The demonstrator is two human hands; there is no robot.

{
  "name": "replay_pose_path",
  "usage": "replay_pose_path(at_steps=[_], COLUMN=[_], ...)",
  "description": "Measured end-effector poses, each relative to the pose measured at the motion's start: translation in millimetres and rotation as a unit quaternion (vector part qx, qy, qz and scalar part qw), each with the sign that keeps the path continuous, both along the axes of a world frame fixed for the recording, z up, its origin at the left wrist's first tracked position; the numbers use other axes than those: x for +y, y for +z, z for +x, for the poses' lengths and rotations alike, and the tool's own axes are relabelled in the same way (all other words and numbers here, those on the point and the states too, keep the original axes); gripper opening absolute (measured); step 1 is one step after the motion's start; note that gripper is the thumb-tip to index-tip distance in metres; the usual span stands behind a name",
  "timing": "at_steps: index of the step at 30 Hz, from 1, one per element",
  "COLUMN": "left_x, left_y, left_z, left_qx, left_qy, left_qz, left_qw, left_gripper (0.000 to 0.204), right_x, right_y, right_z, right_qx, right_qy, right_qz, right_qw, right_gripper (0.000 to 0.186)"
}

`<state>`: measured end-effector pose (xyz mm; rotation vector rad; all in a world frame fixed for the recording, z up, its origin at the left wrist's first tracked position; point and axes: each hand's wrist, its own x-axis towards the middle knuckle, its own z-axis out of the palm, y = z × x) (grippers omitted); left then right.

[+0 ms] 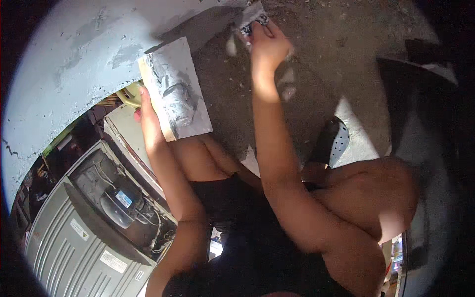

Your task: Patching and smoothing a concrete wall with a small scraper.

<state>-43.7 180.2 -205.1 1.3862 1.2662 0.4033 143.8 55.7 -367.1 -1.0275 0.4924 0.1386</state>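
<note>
My left hand [148, 116] grips a flat rectangular board [198, 116] by its pale wooden left edge, thumb on top. Wet grey putty [179, 101] is smeared over the middle of the board, which is held tilted above my left knee. Farther out and to the right, my right hand [269, 47] is closed around a small flat scraper [254, 11] with grey-white smears. A black-and-white patterned part shows at the fingers; the rest of its grip is hidden. The scraper is near the base of the light blue-grey wall [109, 39], and contact cannot be made out.
The back of a grey refrigerator [74, 237], with its black compressor [118, 205] exposed, stands at the lower left. Rough concrete floor [326, 54] spreads to the right, with pale splatters. A dark perforated shoe [332, 141] is by my right leg. A yellow object [129, 95] shows behind the board.
</note>
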Motion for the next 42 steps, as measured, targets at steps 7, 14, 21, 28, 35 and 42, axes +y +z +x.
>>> replay_pose_path(at_steps=[7, 14, 21, 28, 35, 42], left_x=[11.3, -11.6, -4.3, -14.5, 20.2, 12.7], left_y=[-7.8, 9.0, 2.7, 11.1, -11.5, -5.6], left_z=[-9.1, 8.6, 3.2, 11.6, -18.0, -13.6], left_qx=[0.007, 0.013, 0.004, 0.013, 0.026, -0.078], left_qy=[0.036, -0.009, 0.017, 0.007, 0.047, 0.054], left_qz=[0.022, -0.02, -0.017, -0.018, 0.021, -0.028], left_qw=[0.999, 1.0, 1.0, 1.0, 0.998, 0.995], left_gripper=[0.068, 0.069, 0.069, 0.067, 0.065, 0.071], right_x=[24.6, 28.9, 20.6, -44.1, -32.7, -5.8], right_y=[7.9, 29.9, 41.0, 4.3, 7.1, 40.7], right_z=[6.7, 5.3, 3.5, -1.9, 6.5, 7.4], right_qx=[-0.026, -0.028, -0.006, 0.06, 0.039, -0.023], right_qy=[-0.013, 0.0, -0.01, 0.04, 0.057, 0.012], right_qz=[0.027, 0.081, 0.158, 0.096, 0.075, 0.113], right_qw=[0.999, 0.996, 0.987, 0.993, 0.995, 0.993], right_gripper=[0.02, 0.027, 0.03, 0.023, 0.028, 0.024])
